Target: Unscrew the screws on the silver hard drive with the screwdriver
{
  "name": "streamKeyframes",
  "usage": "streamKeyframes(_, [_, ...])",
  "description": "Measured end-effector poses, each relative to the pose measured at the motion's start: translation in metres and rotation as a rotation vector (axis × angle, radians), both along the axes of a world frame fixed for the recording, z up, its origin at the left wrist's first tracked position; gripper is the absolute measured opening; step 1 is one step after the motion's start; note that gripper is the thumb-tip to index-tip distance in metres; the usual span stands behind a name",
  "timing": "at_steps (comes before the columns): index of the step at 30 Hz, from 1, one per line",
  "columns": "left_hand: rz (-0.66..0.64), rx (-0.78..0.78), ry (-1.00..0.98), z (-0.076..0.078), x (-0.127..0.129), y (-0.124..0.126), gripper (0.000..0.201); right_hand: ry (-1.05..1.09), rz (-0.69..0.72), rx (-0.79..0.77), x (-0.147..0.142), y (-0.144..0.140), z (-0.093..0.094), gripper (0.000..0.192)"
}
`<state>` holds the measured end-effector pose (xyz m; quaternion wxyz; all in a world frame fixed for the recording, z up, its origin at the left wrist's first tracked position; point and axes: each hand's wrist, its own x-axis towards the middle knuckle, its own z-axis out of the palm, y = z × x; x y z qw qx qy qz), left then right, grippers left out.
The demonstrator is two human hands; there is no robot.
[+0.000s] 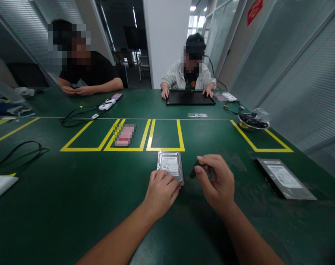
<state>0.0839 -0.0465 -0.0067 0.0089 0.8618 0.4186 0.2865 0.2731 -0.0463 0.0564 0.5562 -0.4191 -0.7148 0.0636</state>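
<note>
A silver hard drive (170, 162) with a white label lies flat on the green table in front of me. My left hand (162, 188) is closed over its near edge, fingers bent and hiding that end of the drive. In my right hand (217, 182) is a screwdriver (195, 169) with a dark green and yellow handle, gripped between thumb and fingers. Its thin shaft slants down to the left, and the tip is at the drive's near right corner, beside my left fingertips. Whether a screw sits under the tip I cannot tell.
Another hard drive in a clear bag (285, 178) lies to the right. Behind it stands a metal bowl (252, 123) of dark parts. Yellow tape outlines (165, 149) mark the table. Across it, one person holds a black panel (191, 97); another person leans on the table at left.
</note>
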Motion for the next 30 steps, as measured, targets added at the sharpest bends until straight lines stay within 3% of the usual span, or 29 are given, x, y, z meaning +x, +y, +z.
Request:
streamKeyframes(5, [-0.004,-0.025,0.023,0.000,0.000,0.000,0.002,-0.054,0.060,-0.049,-0.002,-0.001,0.009,0.026])
streamKeyframes(12, [0.004,-0.029,0.026,0.000,0.000,0.000,0.004,-0.096,-0.032,-0.059,-0.005,-0.005,0.018,0.015])
streamKeyframes(16, [0.004,-0.050,0.021,0.001,0.000,0.000,0.003,-0.073,-0.076,-0.086,-0.008,-0.007,0.017,0.022])
streamKeyframes(30, [-0.006,-0.080,0.034,0.003,0.001,-0.001,0.005,-0.022,0.054,-0.042,-0.009,-0.010,0.005,0.032])
